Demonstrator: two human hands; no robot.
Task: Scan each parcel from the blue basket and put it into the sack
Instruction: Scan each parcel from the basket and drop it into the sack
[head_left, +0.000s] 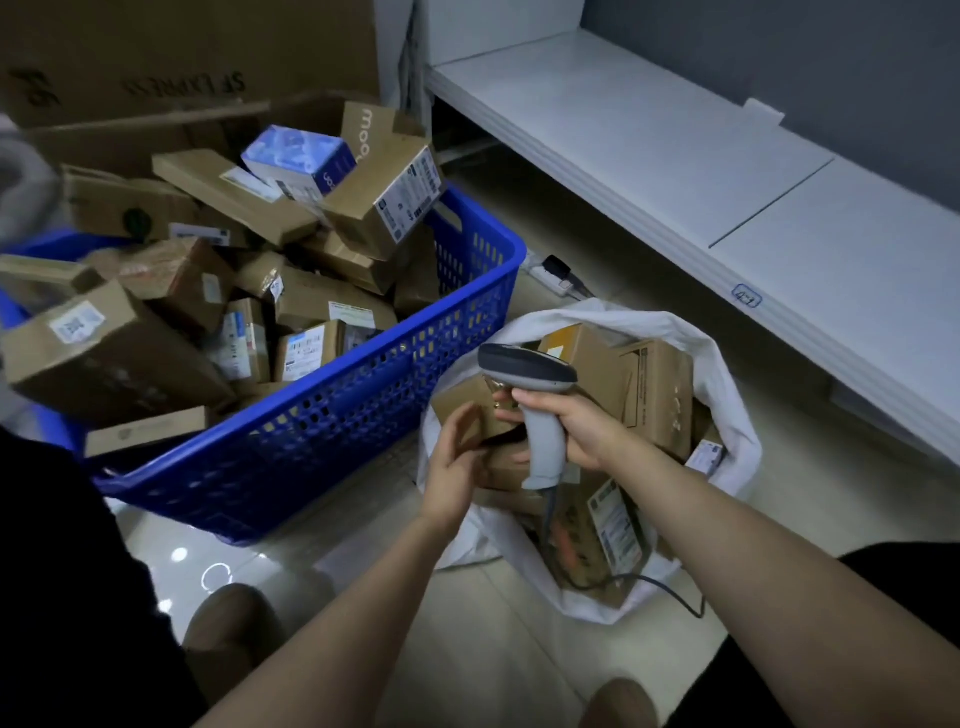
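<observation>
A blue plastic basket on the left is piled with several cardboard parcels. To its right lies an open white sack with several boxes inside. Over the sack's near left side my left hand holds a small brown parcel, fingers curled on its side. My right hand grips the handle of a grey barcode scanner, whose head points left over that parcel. The scanner's cable runs down across the sack.
A low white shelf runs along the right wall. A large brown carton stands behind the basket. A power strip lies on the tiled floor between basket and shelf. My knees and feet are at the bottom edge.
</observation>
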